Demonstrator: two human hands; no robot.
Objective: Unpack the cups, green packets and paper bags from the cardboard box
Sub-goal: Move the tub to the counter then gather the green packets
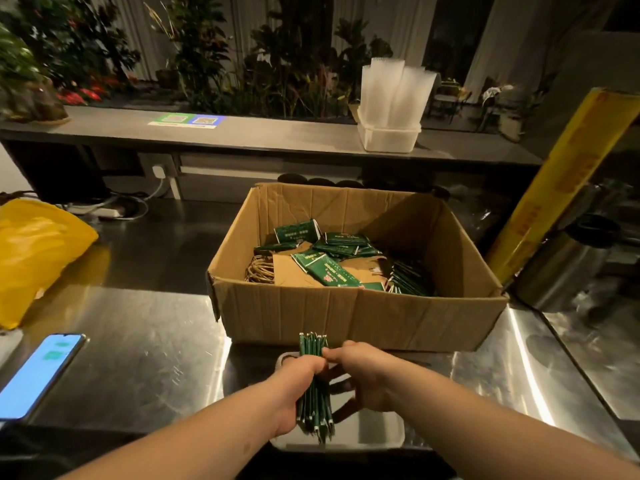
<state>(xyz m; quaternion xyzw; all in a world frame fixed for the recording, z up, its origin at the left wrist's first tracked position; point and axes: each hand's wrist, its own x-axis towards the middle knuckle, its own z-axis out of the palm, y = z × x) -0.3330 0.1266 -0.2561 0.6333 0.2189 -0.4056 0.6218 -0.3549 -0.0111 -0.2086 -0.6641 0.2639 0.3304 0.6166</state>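
Two hands meet over one bundle of green packets, which stands on edge between them. The left hand wraps its curled fingers round the bundle's middle. The right hand grips the opposite side, its fingertips pinching the packets near their upper ends. Both ends of the bundle stick out past the fingers. Directly under the hands sits a shallow white tray on the steel counter; whether the bundle touches the tray cannot be told.

Just beyond the fingertips stands the open cardboard box, its near wall close to the bundle's far end. Inside it, further from the fingers, loose green packets lie scattered over brown paper bags with twine handles, and more packets stand on edge toward the box's right side.

Far past the box, on a raised shelf, stacks of clear cups stand upright in a white tub.

Well to the left of the left hand's fingers lies a phone with a lit screen, and beyond it a yellow plastic bag. Well to the right of the right hand's fingers, a yellow roll leans beside a steel canister.
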